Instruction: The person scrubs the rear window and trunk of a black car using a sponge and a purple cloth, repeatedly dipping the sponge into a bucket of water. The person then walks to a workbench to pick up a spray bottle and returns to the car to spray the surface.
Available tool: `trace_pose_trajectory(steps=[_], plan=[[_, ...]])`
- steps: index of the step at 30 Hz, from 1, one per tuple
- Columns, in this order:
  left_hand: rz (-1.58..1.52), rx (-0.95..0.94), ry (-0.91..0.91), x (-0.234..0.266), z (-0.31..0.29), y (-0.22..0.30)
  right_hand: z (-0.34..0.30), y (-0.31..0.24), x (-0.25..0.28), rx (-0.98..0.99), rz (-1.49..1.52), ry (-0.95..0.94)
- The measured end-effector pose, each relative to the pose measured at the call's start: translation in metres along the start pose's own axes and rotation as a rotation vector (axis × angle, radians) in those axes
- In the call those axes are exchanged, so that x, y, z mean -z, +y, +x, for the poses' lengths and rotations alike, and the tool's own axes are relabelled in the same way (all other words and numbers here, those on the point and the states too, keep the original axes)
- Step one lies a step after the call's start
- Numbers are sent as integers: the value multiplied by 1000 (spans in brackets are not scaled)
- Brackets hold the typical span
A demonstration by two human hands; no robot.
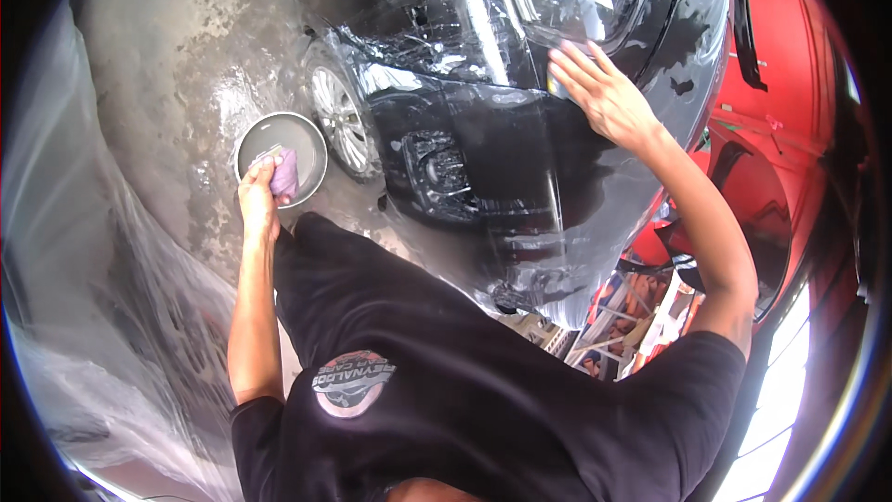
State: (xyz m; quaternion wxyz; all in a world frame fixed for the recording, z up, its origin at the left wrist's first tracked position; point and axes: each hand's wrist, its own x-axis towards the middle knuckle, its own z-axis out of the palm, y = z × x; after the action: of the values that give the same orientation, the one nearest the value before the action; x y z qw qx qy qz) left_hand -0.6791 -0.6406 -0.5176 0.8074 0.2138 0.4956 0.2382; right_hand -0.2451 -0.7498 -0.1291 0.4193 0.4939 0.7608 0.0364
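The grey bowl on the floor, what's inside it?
Inside the grey bowl is a purple cloth, gripped by the left hand. The hand and cloth hide part of the bottom; any water isn't clear.

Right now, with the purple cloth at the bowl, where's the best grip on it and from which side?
Grip the bunched upper end of the purple cloth, from above on the near side, where the left hand already clasps it. It hangs over the round grey bowl on the wet floor, lower end free.

labels: one printed logo patch, no packages or screens

round grey-and-pink logo patch (352,383) on the black shirt, lower centre, below the left forearm.
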Motion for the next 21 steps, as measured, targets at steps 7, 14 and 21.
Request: trace_pose_trajectory(steps=[7, 14, 21], plan=[[-8, -9, -82, -33, -12, 7, 1, 5, 17, -4, 13, -31], [19, 35, -32, -22, -23, 0, 39, -8, -10, -17, -43, -18], [108, 84, -101, -25, -25, 1, 35, -9, -10, -64, -2, 10]])
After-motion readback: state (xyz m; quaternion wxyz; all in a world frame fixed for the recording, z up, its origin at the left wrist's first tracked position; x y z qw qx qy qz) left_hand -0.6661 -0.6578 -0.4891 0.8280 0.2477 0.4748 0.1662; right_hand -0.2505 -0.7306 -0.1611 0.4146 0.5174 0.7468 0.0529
